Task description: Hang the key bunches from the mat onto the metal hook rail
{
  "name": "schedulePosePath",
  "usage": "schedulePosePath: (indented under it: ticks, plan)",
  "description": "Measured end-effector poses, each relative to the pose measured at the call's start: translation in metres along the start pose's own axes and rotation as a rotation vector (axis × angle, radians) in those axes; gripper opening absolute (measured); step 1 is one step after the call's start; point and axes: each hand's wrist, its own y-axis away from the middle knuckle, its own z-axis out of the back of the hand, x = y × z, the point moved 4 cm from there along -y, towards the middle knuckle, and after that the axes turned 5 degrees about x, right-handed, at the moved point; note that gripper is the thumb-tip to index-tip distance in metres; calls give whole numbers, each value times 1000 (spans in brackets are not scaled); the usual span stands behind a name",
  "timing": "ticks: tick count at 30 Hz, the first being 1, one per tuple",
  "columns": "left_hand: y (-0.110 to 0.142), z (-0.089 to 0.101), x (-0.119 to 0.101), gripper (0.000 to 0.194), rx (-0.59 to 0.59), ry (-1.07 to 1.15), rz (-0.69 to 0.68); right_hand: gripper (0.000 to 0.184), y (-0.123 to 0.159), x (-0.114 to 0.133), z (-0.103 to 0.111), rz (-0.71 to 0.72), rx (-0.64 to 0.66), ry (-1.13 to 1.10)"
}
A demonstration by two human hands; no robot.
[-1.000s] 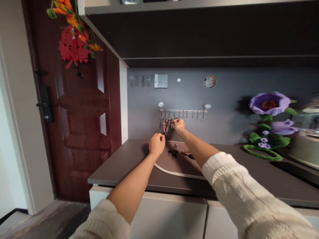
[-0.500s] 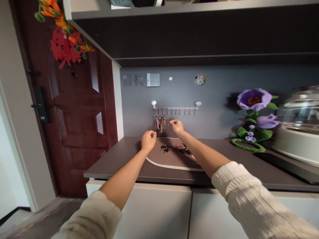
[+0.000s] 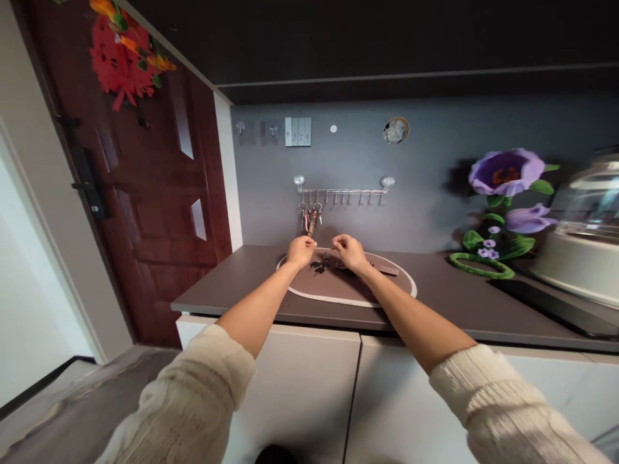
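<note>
My left hand [image 3: 300,251] is closed, fingertips pinched together, just below the keys [image 3: 312,220] that hang from the left hooks of a clear hook rail [image 3: 343,191]. To its right, my right hand [image 3: 349,252] is also closed in a pinch over the brown mat [image 3: 316,293] with a pale border. Anything between the fingers of either hand is too small to make out. Dark keys [image 3: 319,265] lie on the mat between the hands. More items on the mat are partly covered by my right hand, with a brown strap [image 3: 385,269] showing beside it.
A purple flower decoration [image 3: 505,174] with a green base stands on the counter to the right. Near it are a flat black object [image 3: 551,306] and a white appliance with a clear cover [image 3: 580,245]. A dark shelf [image 3: 387,45] overhangs the counter; a red-brown door [image 3: 159,212] is at left.
The view has tilted downward. My left hand has moved right, toward my right hand, which has come down from beside the hanging keys to over the mat. Both hands stay pinched.
</note>
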Motion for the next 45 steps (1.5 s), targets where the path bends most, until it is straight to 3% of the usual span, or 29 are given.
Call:
schedulePosePath:
  ticks: [8,13,20,34,45]
  plan:
    - [13,-12,0,20,155,-303,-187,20,11,0,-8,125,132,410]
    - [15,-13,-5,20,198,-462,-236,22,12,2,-12,130,159,510]
    - [15,-14,-5,20,243,-520,-251,22,12,3,-14,103,195,557]
    - [16,-5,-15,26,100,-475,-251,22,15,7,-16,110,259,629]
    - [10,1,-13,21,-15,-207,-201,22,15,11,-13,121,177,569]
